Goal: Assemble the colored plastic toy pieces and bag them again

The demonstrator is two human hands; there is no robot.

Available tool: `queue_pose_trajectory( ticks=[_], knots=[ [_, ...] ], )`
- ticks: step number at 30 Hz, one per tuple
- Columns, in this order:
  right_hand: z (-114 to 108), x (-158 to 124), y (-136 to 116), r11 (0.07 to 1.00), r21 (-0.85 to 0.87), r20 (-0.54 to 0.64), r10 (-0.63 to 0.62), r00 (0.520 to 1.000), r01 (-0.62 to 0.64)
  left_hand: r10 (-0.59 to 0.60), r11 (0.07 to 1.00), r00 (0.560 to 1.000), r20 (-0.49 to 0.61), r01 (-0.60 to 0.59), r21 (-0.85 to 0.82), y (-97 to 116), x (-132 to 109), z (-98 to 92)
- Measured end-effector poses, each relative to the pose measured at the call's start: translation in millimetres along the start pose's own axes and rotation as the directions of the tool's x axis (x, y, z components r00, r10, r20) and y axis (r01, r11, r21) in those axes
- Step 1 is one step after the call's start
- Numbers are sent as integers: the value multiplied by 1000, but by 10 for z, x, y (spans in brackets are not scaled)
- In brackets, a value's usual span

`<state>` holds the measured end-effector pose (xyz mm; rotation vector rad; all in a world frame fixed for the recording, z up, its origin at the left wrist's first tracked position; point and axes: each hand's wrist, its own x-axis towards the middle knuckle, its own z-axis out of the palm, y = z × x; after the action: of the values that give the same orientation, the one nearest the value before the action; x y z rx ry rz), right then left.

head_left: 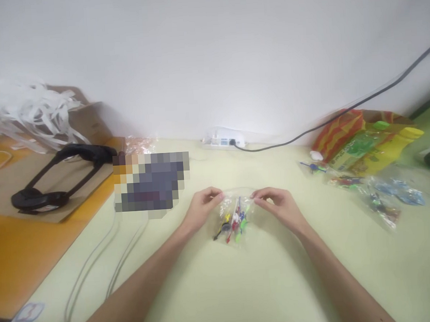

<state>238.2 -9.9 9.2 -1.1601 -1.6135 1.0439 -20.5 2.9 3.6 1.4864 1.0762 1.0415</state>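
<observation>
A clear plastic bag (pixel 237 223) of small colourful plastic pieces, in yellow, black, red, white, blue and green, is held over the pale table (pixel 281 283). My left hand (pixel 205 206) pinches the bag's upper left corner between thumb and fingers. At the upper right corner, my right hand (pixel 278 205) pinches it the same way. The bag's top edge runs between the two hands, and its lower part hangs towards me. Whether the top edge is sealed I cannot tell.
At right lie several more small bags (pixel 381 209) of coloured pieces, before a red and yellow bag (pixel 374 141). A power strip (pixel 224 140) with a black cable sits by the wall. At left are a blurred-out device (pixel 154 184), white cables (pixel 86 261) and a black headset-like frame (pixel 63 177).
</observation>
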Motion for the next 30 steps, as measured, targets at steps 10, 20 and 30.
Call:
queue_pose_trajectory(
  ticks=[10,20,30],
  knots=[
    [180,-146,-88,983,180,-34,-33,999,38,-62,956,998,-5,58,-288,-54,-114,198],
    [264,-207,47,970,228,-360,7,933,81,6,999,985,-171,-12,-36,-115,-200,339],
    [470,-95,173,925,353,-91,184,979,-141,24,995,993,-116,-35,-96,-116,-195,326]
  ],
)
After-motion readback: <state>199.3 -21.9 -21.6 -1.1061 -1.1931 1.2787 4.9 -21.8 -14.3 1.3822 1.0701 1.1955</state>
